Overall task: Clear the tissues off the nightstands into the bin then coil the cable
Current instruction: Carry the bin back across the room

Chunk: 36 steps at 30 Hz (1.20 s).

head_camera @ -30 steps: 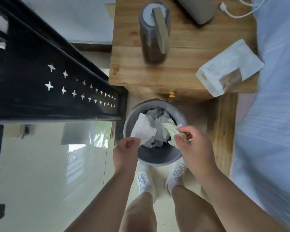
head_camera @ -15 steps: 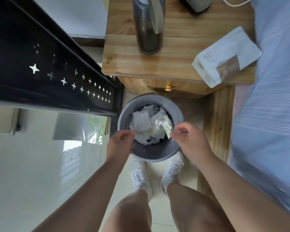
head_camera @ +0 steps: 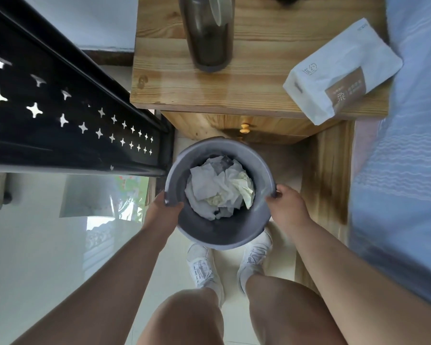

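Tissues (head_camera: 219, 188) crumpled inside the bin (head_camera: 209, 232), just before the desk (head_camera: 246, 95).
Left hand (head_camera: 163, 210) and right hand (head_camera: 285, 207) each grip the rim, opposite sides; keep the bin level so nothing spills.

The wooden nightstand (head_camera: 209, 95) carries a dark bottle (head_camera: 210, 46) and a white tissue pack (head_camera: 341, 70).

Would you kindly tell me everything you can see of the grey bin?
The grey bin is round, smooth and looks like plastic, seen from above, mouth up. Crumpled white tissues fill its bottom. The left hand grips its left rim and the right hand its right rim. It is in front of the wooden nightstand and covers the toes of the white shoes, so it seems lifted.
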Available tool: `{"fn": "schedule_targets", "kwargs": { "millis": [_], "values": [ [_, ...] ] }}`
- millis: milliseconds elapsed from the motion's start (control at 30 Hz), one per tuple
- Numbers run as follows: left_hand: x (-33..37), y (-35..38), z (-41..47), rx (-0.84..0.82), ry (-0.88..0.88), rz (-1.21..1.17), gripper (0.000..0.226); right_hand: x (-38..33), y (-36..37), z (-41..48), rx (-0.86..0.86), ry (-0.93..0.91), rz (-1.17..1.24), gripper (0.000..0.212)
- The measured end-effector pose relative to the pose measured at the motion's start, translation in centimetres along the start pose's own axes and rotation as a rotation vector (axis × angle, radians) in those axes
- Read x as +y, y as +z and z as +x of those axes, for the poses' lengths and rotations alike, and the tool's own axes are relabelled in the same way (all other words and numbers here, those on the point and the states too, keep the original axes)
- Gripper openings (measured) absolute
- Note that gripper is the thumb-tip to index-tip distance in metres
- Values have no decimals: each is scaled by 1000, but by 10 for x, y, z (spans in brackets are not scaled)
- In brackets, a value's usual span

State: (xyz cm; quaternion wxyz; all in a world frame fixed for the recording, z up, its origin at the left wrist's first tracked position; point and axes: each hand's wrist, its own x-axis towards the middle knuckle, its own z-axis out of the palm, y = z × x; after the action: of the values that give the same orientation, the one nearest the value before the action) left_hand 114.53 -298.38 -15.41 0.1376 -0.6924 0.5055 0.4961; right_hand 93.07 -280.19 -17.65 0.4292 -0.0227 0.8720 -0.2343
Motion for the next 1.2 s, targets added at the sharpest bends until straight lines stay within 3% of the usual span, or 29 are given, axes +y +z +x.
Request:
{"fn": "schedule_targets", "kwargs": {
  "millis": [100, 200, 333, 467, 733, 1000, 1200],
  "values": [
    [2, -2, 3, 1, -15, -65, 37, 1, 3, 8, -17, 44, 85, 6],
    [3, -8, -14, 21, 20, -68, 32, -3, -3, -3, 9, 30, 141, 9],
    [11, -28, -67, 51, 42, -122, 59, -13, -27, -47, 34, 18, 179, 8],
    [32, -63, -141, 24, 84, -91, 41, -32, -79, -111, 42, -15, 147, 13],
    [83, -140, -305, -37, 86, -127, 40, -99, -200, -257, 92, -126, 23, 31],
    [144, -219, -438, -96, 397, -70, 40, -148, -303, -376, 82, -239, 133, 23],
    [179, -266, -491, -242, 632, -59, 47, -154, -335, -462, 250, -295, 272, 13]
  ]
}}
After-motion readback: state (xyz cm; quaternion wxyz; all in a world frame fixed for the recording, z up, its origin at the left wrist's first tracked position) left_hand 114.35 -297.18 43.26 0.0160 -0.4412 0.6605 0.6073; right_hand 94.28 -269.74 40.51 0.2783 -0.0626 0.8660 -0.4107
